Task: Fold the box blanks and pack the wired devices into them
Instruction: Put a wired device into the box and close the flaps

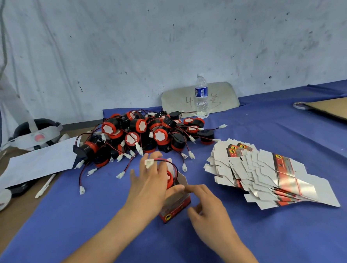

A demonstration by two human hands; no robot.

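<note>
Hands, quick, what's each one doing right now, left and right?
Left hand: holds the folded box, thumb on its rim, the device partly inside.
Right hand: fingers loosely curled beside the box, holding nothing visible.

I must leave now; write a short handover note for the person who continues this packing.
Left hand: grips the folded box and the device going into it; its wire and white plug loop over the fingers.
Right hand: open, fingertips at the box's open edge.
Done: one box folded, device partly in.
Left: tuck the wire in, close the flaps. Then the pile of devices behind and the flat box blanks on the right.
</note>
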